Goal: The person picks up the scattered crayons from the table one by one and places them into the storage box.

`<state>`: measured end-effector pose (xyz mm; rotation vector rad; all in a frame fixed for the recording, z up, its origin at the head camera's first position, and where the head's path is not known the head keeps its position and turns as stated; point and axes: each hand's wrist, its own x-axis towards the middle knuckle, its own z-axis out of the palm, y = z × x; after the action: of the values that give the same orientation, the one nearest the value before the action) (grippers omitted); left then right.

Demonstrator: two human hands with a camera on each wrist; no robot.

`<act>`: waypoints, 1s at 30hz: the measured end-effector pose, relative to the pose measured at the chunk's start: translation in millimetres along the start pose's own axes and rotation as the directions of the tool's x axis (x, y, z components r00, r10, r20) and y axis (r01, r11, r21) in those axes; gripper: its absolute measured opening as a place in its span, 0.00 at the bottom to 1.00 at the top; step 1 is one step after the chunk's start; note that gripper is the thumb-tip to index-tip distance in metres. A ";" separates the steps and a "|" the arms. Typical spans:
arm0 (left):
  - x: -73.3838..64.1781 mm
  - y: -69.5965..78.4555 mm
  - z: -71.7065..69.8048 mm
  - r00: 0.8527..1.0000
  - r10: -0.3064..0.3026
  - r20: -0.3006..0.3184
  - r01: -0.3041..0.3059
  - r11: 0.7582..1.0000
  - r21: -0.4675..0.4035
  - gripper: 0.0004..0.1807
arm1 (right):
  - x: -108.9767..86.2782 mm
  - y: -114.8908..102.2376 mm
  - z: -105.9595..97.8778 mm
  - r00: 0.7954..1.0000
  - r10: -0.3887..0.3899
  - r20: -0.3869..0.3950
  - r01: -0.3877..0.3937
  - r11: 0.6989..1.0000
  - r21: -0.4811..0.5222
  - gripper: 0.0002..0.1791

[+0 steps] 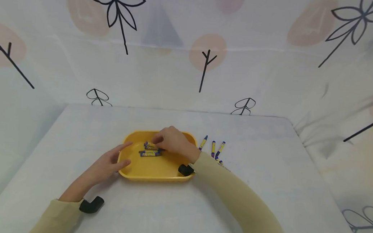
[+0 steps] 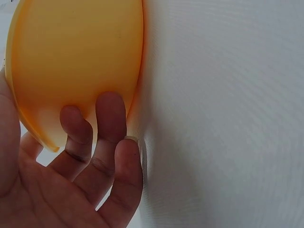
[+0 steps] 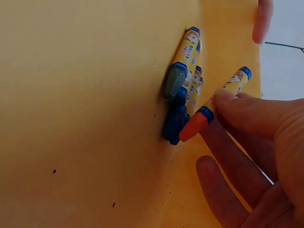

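Note:
My right hand (image 1: 173, 141) is over the yellow tray (image 1: 156, 174) and pinches a crayon (image 3: 232, 85) between thumb and fingers. This crayon has a yellow wrapper, blue bands and an orange-red tip, which points down beside other crayons (image 3: 183, 64) lying in the tray. One of those shows a dark grey-green tip, others blue. At the tray's left end, my left hand (image 1: 106, 165) grips the rim. Its thumb and forefinger reach over the edge, while the other fingers (image 2: 110, 116) are bent against the outside wall, hidden in the head view.
Right of the tray, several more crayons (image 1: 213, 149) lie loose on the white-covered table (image 1: 268, 154), some partly behind my right sleeve (image 1: 233, 192). A printed cloth (image 1: 163, 75) hangs behind the table. Small dark specks dot the tray floor.

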<state>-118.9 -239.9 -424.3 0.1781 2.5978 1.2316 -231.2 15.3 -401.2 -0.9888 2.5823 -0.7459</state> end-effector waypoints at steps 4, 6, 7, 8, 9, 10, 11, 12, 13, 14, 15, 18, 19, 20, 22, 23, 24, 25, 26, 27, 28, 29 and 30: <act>0.1 1.0 0.7 1.000 0.005 0.000 -0.005 1.000 -0.007 0.38 | -0.4 0.5 1.5 1.000 -0.002 -0.006 0.002 0.999 -0.050 0.11; 0.2 1.5 0.6 1.000 0.007 0.000 -0.007 1.000 -0.009 0.38 | -0.3 1.4 1.9 1.000 -0.010 -0.015 0.010 0.998 -0.061 0.10; 0.2 1.6 0.5 1.000 0.008 0.000 -0.008 1.000 -0.008 0.37 | -0.4 1.7 2.0 1.000 -0.014 -0.019 0.013 0.998 -0.061 0.10; 0.2 1.9 0.6 1.000 0.008 0.000 -0.008 1.000 -0.008 0.37 | -0.5 1.9 1.9 1.000 -0.015 -0.022 0.014 0.999 -0.053 0.09; 0.3 1.8 0.7 1.000 0.010 0.000 -0.010 1.000 -0.010 0.37 | -0.8 2.0 1.6 1.000 -0.014 -0.026 0.013 0.999 -0.038 0.09; 0.5 1.5 0.9 1.000 0.011 -0.001 -0.011 1.000 -0.010 0.37 | -0.9 2.4 1.6 0.999 -0.011 -0.031 0.011 1.000 -0.020 0.09; 0.6 1.2 1.2 1.000 0.010 -0.001 -0.010 1.000 -0.009 0.37 | -1.0 2.5 1.2 0.999 -0.006 -0.034 0.007 1.000 0.006 0.09; 0.8 0.9 1.5 1.000 0.010 -0.001 -0.010 1.000 -0.010 0.37 | -1.3 2.5 0.5 0.999 0.006 -0.034 -0.004 0.999 0.049 0.09; 1.0 0.6 1.8 1.000 0.008 -0.002 -0.008 1.000 -0.009 0.37 | -1.7 2.6 -0.5 0.999 0.020 -0.032 -0.017 0.995 0.098 0.09; 1.2 0.4 2.1 1.000 0.005 0.000 -0.005 1.000 -0.010 0.37 | -2.2 2.6 -2.1 0.999 0.031 -0.032 -0.026 0.989 0.147 0.09; 1.5 0.5 2.4 1.000 0.004 0.003 -0.004 1.000 -0.010 0.38 | -2.9 2.9 -4.1 0.999 0.035 -0.036 -0.028 0.982 0.186 0.09; 1.7 1.5 2.4 1.000 -0.008 0.008 0.008 1.000 0.001 0.38 | -8.0 2.2 -16.2 0.998 0.035 -0.047 -0.019 0.953 0.303 0.10; 1.7 1.9 2.3 1.000 -0.010 0.008 0.010 1.000 0.007 0.38 | -10.7 2.1 -21.6 0.998 0.027 -0.056 -0.007 0.944 0.329 0.11; 1.7 2.3 2.3 1.000 -0.011 0.007 0.011 1.000 0.013 0.38 | -14.1 2.0 -27.7 0.998 0.014 -0.066 0.010 0.935 0.355 0.12; 1.9 2.8 2.4 1.000 -0.014 0.006 0.014 1.000 0.016 0.38 | -22.6 2.9 -40.2 0.996 0.001 -0.085 0.033 0.917 0.397 0.13; 2.1 3.2 2.7 1.000 -0.012 0.007 0.012 1.000 0.011 0.38 | -27.4 4.4 -46.2 0.995 0.000 -0.096 0.040 0.909 0.415 0.14; 2.3 3.3 3.0 1.000 -0.010 0.008 0.010 1.000 0.005 0.38 | -32.7 6.5 -51.8 0.994 0.000 -0.109 0.047 0.902 0.430 0.14; 2.6 3.6 3.2 1.000 -0.008 0.010 0.008 1.000 0.001 0.38 | -38.4 8.6 -57.4 0.992 0.004 -0.122 0.051 0.896 0.441 0.14; 2.7 3.5 3.3 1.000 -0.006 0.010 0.006 1.000 -0.004 0.38 | -44.4 11.0 -62.3 0.991 0.007 -0.137 0.055 0.894 0.445 0.14; 2.7 3.2 3.4 1.000 -0.007 0.012 0.007 1.000 -0.015 0.38 | -50.5 13.9 -66.5 0.989 0.014 -0.150 0.054 0.896 0.441 0.14; 2.5 3.2 3.4 1.000 -0.007 0.015 0.007 1.000 -0.024 0.38 | -56.5 17.1 -70.2 0.986 0.022 -0.164 0.053 0.897 0.438 0.14; 2.2 2.8 3.2 1.000 -0.005 0.012 0.005 1.000 -0.027 0.38 | -62.7 20.4 -73.3 0.984 0.029 -0.176 0.052 0.898 0.438 0.13; 1.8 2.4 2.9 1.000 -0.004 0.008 0.004 1.000 -0.029 0.38 | -69.0 23.4 -76.0 0.982 0.036 -0.186 0.048 0.902 0.429 0.13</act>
<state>-119.9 -235.8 -424.5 0.1720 2.5708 1.2635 -225.7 105.0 -346.4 -0.8150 2.3953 -1.4018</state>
